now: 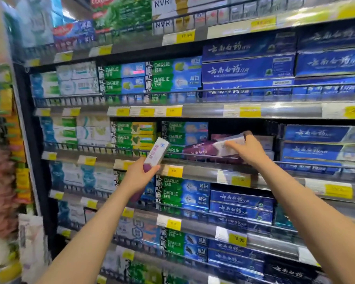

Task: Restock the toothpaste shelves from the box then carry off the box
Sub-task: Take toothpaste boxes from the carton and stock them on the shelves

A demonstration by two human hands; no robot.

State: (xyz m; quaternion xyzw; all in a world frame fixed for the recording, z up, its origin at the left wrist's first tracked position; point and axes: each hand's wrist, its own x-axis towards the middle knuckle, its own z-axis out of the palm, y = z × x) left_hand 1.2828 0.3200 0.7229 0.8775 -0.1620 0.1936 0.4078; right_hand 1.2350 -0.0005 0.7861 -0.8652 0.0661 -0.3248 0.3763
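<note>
Two bare forearms reach up from the bottom of the view toward a tall run of shop shelves (203,111) packed with toothpaste cartons, each level fronted by a low wire rail (213,155) and a strip of yellow price tags (173,110). Green Darlie cartons (172,189) fill the middle columns, dark blue cartons (248,68) the right, pale ones the left. The left hand (138,177) has its grip clamped round a white and purple carton (156,153), tilted, held just in front of the rail and clear of the shelf. The right hand (247,149) grips the end of a pale carton (230,144) lying over a purple carton (199,152) behind that rail, in a part-filled bay between the Darlie stack and a blue stack (316,144). Dark open space shows above and behind these cartons. The restocking box is not in view.
</note>
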